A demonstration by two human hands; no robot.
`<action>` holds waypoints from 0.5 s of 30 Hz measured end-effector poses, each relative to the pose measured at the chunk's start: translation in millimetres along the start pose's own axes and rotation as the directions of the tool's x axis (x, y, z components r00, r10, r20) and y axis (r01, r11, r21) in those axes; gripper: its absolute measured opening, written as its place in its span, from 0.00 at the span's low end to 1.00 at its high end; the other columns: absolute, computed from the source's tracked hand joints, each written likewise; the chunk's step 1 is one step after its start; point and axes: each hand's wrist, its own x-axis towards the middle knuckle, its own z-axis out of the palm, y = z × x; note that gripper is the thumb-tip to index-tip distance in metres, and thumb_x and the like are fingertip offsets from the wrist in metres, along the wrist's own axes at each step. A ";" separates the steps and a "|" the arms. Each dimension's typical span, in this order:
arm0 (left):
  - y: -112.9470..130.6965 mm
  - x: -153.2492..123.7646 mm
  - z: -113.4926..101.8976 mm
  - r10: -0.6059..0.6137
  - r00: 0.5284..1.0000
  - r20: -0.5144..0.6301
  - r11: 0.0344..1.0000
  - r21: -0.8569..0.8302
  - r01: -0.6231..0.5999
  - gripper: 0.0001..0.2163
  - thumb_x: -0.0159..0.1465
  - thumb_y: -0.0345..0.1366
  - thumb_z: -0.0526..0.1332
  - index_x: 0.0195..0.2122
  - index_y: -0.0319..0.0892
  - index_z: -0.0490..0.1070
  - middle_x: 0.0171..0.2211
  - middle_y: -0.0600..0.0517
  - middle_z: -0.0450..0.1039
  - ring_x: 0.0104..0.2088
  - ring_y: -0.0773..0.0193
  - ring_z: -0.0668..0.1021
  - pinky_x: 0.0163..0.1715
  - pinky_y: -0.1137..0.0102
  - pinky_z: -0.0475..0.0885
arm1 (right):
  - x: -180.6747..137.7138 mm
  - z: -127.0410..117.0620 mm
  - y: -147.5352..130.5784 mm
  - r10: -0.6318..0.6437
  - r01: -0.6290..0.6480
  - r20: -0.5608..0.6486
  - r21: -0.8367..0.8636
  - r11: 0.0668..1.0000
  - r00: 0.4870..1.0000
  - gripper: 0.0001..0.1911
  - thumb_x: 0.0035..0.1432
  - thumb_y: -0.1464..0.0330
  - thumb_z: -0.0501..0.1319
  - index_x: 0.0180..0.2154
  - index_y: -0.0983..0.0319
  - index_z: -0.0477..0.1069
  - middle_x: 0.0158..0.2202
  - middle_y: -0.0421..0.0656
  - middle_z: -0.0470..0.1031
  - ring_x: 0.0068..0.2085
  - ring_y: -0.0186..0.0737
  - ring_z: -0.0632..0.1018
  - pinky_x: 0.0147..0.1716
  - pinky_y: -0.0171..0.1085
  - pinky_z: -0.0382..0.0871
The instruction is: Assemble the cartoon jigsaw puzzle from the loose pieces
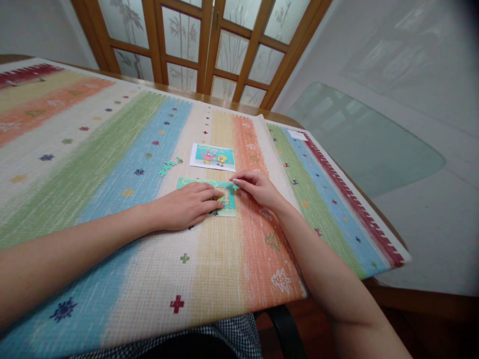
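A small jigsaw puzzle (231,205) in turquoise and yellow lies flat on the striped tablecloth, partly hidden by my hands. My left hand (192,202) rests on it with the fingers stretched out, covering much of its left and middle. At the puzzle's upper right edge, my right hand (259,188) is closed in a pinch on a small turquoise puzzle piece (235,186). Just behind the puzzle lies a printed picture (215,157) of cartoon figures on a white sheet. Several loose puzzle pieces (168,166) sit in a small group to the left of that picture.
The striped tablecloth (209,269) covers a long table, its right edge running diagonally beside my right arm. A small white paper (297,135) lies near the far right corner. Wooden glazed doors (207,50) stand behind the table, and a black chair part (286,331) shows below its front edge.
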 end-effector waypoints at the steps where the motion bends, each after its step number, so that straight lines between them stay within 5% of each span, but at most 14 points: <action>1: -0.2 -0.2 0.6 0.000 1.000 0.001 1.000 -0.003 0.000 0.16 0.71 0.31 0.55 0.59 0.41 0.69 0.62 0.43 0.68 0.60 0.50 0.69 0.60 0.55 0.63 | -1.6 0.7 -2.2 -0.011 0.012 0.043 -0.024 1.000 0.999 0.12 0.61 0.58 0.63 0.39 0.60 0.78 0.40 0.44 0.80 0.42 0.40 0.78 0.43 0.41 0.72; 7: -1.1 -0.2 2.4 0.005 1.000 -0.002 1.000 0.002 -0.005 0.19 0.71 0.33 0.54 0.63 0.43 0.66 0.62 0.44 0.69 0.61 0.51 0.69 0.60 0.56 0.63 | -6.6 10.9 -4.2 0.019 -0.013 0.063 -0.099 0.995 0.998 0.11 0.59 0.62 0.65 0.40 0.62 0.79 0.38 0.43 0.78 0.37 0.38 0.76 0.38 0.38 0.70; 15: 0.2 0.4 0.5 0.012 0.999 0.034 0.998 0.065 -0.015 0.18 0.72 0.34 0.55 0.62 0.42 0.67 0.63 0.44 0.68 0.60 0.50 0.69 0.60 0.56 0.63 | -6.8 17.5 -7.0 -0.091 0.104 0.062 -0.269 0.957 0.994 0.04 0.61 0.67 0.66 0.36 0.60 0.80 0.36 0.43 0.79 0.40 0.39 0.76 0.43 0.40 0.68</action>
